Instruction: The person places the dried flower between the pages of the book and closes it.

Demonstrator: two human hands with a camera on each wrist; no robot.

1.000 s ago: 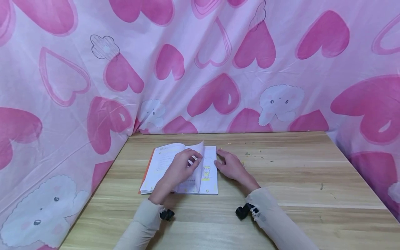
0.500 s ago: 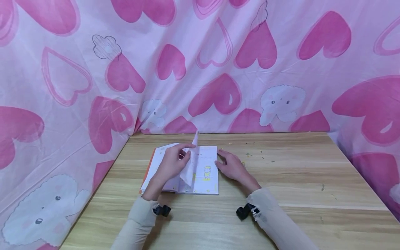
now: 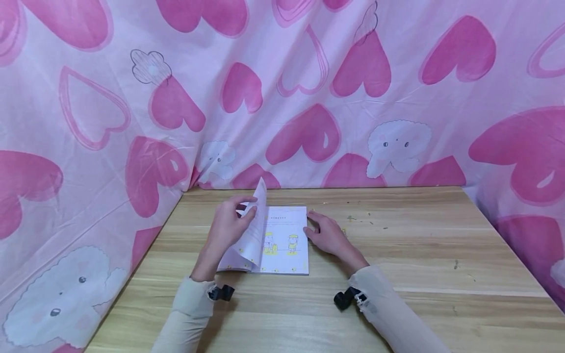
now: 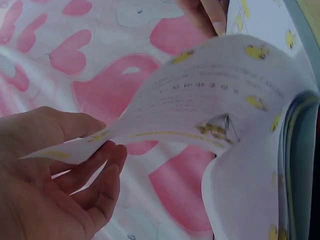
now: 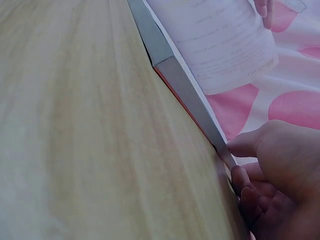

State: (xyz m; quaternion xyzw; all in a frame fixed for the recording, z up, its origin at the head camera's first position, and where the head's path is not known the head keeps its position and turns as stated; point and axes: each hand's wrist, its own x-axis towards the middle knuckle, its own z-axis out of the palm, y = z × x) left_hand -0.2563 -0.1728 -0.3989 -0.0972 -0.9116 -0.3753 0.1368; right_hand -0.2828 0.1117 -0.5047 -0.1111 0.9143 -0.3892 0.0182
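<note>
An open book (image 3: 286,264) lies on the table, its right page printed with small yellow cartoon figures. My left hand (image 3: 225,224) pinches the outer edge of a lifted page (image 3: 255,233), which stands up near the spine and leans left. The left wrist view shows that page (image 4: 185,100) curving between thumb and fingers. At the book's right edge is my right hand (image 3: 330,235). In the right wrist view, its thumb and curled fingers grip the edge of the thick page block (image 5: 187,97). The left part of the book is partly hidden behind my left hand and the raised page.
The wooden table (image 3: 397,264) carries small dark and greenish specks right of the book. Pink heart-patterned cloth (image 3: 304,132) hangs behind the table and along both sides. Each wrist wears a small black device, such as the left one (image 3: 221,293).
My left hand has moved left, drawing the page up and over from the right side, so more of the illustrated right page shows. My right hand has stayed at the book's edge.
</note>
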